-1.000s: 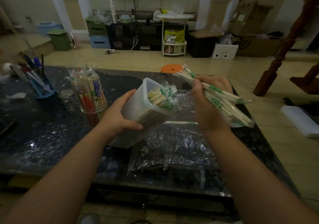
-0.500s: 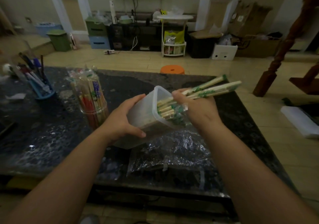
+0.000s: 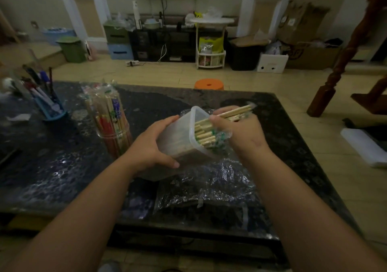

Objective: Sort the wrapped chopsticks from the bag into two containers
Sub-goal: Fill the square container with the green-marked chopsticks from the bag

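My left hand (image 3: 154, 143) grips a translucent rectangular plastic container (image 3: 184, 133), tilted with its mouth facing right. Several green-printed wrapped chopsticks (image 3: 204, 136) lie inside it, ends showing at the mouth. My right hand (image 3: 236, 131) holds a bundle of wrapped chopsticks (image 3: 236, 112), its near end pushed into the container's mouth and its far end sticking out up and right. A round clear container (image 3: 114, 133) with red and blue wrapped chopsticks stands upright to the left. The crumpled clear plastic bag (image 3: 211, 190) lies flat on the dark table, under the hands.
The dark stone table (image 3: 52, 167) carries a blue holder of pens (image 3: 49, 106) at the far left. An orange stool (image 3: 209, 84) stands just beyond the table's far edge. A wooden post (image 3: 335, 70) rises on the right, with boxes and shelves along the back wall.
My right hand swung the bundle round from beside the container and has pushed it lengthwise into the mouth. The left hand has lowered the container slightly and kept it tilted.
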The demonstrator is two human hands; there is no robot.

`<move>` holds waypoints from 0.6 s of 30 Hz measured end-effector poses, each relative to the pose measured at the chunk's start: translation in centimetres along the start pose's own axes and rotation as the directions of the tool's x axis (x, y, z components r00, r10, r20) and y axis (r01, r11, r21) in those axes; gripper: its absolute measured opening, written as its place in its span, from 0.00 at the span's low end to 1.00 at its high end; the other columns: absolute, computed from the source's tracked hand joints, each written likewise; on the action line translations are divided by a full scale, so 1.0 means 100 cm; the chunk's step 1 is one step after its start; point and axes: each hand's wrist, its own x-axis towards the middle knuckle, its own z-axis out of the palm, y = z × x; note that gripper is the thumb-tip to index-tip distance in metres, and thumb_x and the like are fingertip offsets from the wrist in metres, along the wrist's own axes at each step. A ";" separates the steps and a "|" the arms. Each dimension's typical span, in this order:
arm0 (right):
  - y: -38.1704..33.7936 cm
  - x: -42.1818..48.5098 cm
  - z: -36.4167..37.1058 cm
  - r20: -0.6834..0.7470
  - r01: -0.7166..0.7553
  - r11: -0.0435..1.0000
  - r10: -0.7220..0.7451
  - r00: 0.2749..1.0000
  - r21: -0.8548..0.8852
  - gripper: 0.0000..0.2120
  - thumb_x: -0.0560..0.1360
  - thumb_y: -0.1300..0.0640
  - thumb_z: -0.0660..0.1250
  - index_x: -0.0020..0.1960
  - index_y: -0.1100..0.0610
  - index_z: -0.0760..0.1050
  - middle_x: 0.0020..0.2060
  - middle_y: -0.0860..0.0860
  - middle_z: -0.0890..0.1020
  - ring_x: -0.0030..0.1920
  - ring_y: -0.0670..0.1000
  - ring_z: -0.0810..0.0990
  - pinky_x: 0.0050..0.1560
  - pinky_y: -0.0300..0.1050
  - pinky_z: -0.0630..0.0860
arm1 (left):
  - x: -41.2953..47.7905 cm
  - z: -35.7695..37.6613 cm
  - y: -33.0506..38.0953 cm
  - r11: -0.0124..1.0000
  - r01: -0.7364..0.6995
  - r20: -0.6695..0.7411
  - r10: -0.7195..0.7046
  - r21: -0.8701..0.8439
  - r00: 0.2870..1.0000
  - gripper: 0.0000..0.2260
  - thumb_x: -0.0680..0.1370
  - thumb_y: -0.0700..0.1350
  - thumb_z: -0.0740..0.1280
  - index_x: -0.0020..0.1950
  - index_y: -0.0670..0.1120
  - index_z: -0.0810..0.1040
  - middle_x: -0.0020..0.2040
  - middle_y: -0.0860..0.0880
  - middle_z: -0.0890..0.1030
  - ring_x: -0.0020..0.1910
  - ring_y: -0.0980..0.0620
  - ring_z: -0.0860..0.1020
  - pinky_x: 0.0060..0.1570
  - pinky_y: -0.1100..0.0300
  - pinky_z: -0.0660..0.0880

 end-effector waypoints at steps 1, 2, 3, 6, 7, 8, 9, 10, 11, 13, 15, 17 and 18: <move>0.001 0.000 0.000 0.015 -0.017 1.000 0.017 1.000 0.026 0.11 0.72 0.59 0.74 0.53 0.55 0.79 0.47 0.54 0.84 0.45 0.53 0.85 0.43 0.49 0.84 | 0.000 0.000 0.000 1.000 0.001 -0.001 -0.001 -0.002 1.000 0.48 0.50 0.57 0.79 0.66 0.75 0.63 0.71 0.60 0.67 0.70 0.53 0.67 0.71 0.42 0.66; 0.002 0.000 0.001 -0.009 -0.018 0.998 0.019 1.000 0.057 0.15 0.72 0.56 0.74 0.57 0.54 0.76 0.50 0.53 0.83 0.46 0.53 0.85 0.44 0.49 0.83 | 0.000 0.001 0.000 1.000 0.003 -0.004 -0.003 -0.007 1.000 0.48 0.50 0.56 0.79 0.65 0.76 0.63 0.71 0.60 0.67 0.70 0.53 0.67 0.71 0.42 0.66; 0.001 0.000 0.001 -0.061 0.002 0.997 0.003 0.998 0.082 0.16 0.74 0.53 0.73 0.59 0.53 0.74 0.51 0.52 0.80 0.47 0.52 0.84 0.45 0.49 0.83 | 0.000 0.000 0.000 1.000 0.005 -0.013 -0.005 -0.012 1.000 0.47 0.50 0.56 0.79 0.65 0.77 0.63 0.72 0.60 0.67 0.70 0.53 0.67 0.71 0.42 0.66; -0.002 0.001 -0.001 -0.299 0.172 0.978 -0.130 0.945 0.116 0.07 0.79 0.53 0.66 0.56 0.51 0.72 0.48 0.48 0.77 0.45 0.48 0.78 0.44 0.44 0.78 | 0.001 -0.002 -0.004 1.000 0.012 -0.036 -0.013 -0.028 0.999 0.47 0.51 0.56 0.80 0.64 0.79 0.63 0.72 0.60 0.67 0.70 0.54 0.67 0.70 0.42 0.67; -0.002 0.002 -0.002 -0.354 0.228 0.970 -0.186 0.916 0.081 0.03 0.79 0.55 0.65 0.53 0.50 0.74 0.46 0.47 0.77 0.44 0.46 0.77 0.44 0.42 0.76 | 0.001 -0.002 -0.005 0.999 0.016 -0.033 -0.017 -0.038 0.999 0.48 0.51 0.55 0.80 0.65 0.79 0.63 0.72 0.60 0.67 0.70 0.53 0.67 0.70 0.41 0.67; -0.003 0.002 -0.002 -0.377 0.274 0.962 -0.248 0.892 0.015 0.03 0.79 0.57 0.65 0.51 0.49 0.76 0.45 0.45 0.78 0.43 0.43 0.77 0.45 0.39 0.76 | 0.001 -0.003 -0.005 0.999 0.018 -0.028 -0.020 -0.046 0.999 0.48 0.51 0.55 0.81 0.65 0.78 0.63 0.72 0.60 0.67 0.71 0.53 0.67 0.70 0.41 0.67; -0.001 0.002 -0.003 -0.360 0.298 0.953 -0.297 0.884 -0.053 0.05 0.79 0.58 0.66 0.50 0.49 0.78 0.44 0.44 0.80 0.43 0.40 0.78 0.45 0.36 0.76 | 0.001 -0.003 -0.006 0.999 0.018 -0.025 -0.020 -0.049 0.999 0.48 0.51 0.55 0.81 0.66 0.78 0.63 0.72 0.60 0.67 0.71 0.53 0.67 0.70 0.41 0.67; 0.001 0.003 -0.002 -0.317 0.295 0.949 -0.314 0.895 -0.108 0.05 0.78 0.58 0.67 0.51 0.49 0.80 0.44 0.43 0.81 0.44 0.39 0.79 0.46 0.35 0.78 | 0.001 -0.002 -0.006 0.999 0.016 -0.023 -0.018 -0.049 1.000 0.48 0.51 0.55 0.81 0.65 0.78 0.63 0.72 0.60 0.67 0.70 0.53 0.67 0.70 0.41 0.67; 0.004 0.004 -0.002 -0.257 0.258 0.954 -0.290 0.922 -0.152 0.06 0.78 0.57 0.68 0.53 0.49 0.82 0.45 0.43 0.82 0.46 0.40 0.81 0.47 0.37 0.80 | 0.001 -0.002 -0.005 0.999 0.014 -0.023 -0.015 -0.046 1.000 0.48 0.51 0.55 0.81 0.65 0.78 0.63 0.72 0.60 0.67 0.70 0.54 0.67 0.70 0.41 0.67; 0.010 0.006 0.001 -0.121 0.170 0.959 -0.201 0.972 -0.225 0.08 0.78 0.55 0.68 0.56 0.49 0.83 0.48 0.43 0.83 0.49 0.42 0.82 0.49 0.45 0.83 | 0.001 -0.001 -0.004 0.999 0.015 -0.023 -0.016 -0.043 1.000 0.47 0.51 0.54 0.80 0.64 0.79 0.63 0.71 0.61 0.67 0.70 0.54 0.67 0.70 0.43 0.67; 0.014 0.005 0.004 -0.065 0.134 0.965 -0.152 0.986 -0.223 0.10 0.79 0.54 0.65 0.57 0.48 0.82 0.50 0.43 0.83 0.52 0.44 0.81 0.50 0.50 0.83 | 0.001 -0.002 -0.003 0.999 0.024 -0.022 -0.025 -0.040 0.999 0.47 0.51 0.55 0.80 0.63 0.79 0.63 0.71 0.61 0.67 0.69 0.54 0.67 0.70 0.44 0.67; 0.011 0.003 0.006 -0.108 0.147 0.976 -0.165 0.980 -0.160 0.11 0.80 0.55 0.63 0.57 0.48 0.82 0.51 0.44 0.82 0.53 0.45 0.81 0.52 0.53 0.82 | 0.000 -0.002 -0.002 0.999 0.034 -0.017 -0.035 -0.035 0.999 0.47 0.50 0.55 0.79 0.63 0.79 0.62 0.71 0.61 0.66 0.69 0.54 0.67 0.70 0.45 0.67; 0.009 0.002 0.007 -0.137 0.161 0.979 -0.178 0.974 -0.129 0.12 0.80 0.55 0.61 0.57 0.47 0.81 0.52 0.43 0.82 0.53 0.45 0.80 0.54 0.54 0.81 | 0.000 -0.003 -0.001 0.999 0.036 -0.017 -0.037 -0.036 0.999 0.47 0.50 0.55 0.79 0.63 0.79 0.62 0.71 0.61 0.66 0.70 0.55 0.66 0.70 0.45 0.66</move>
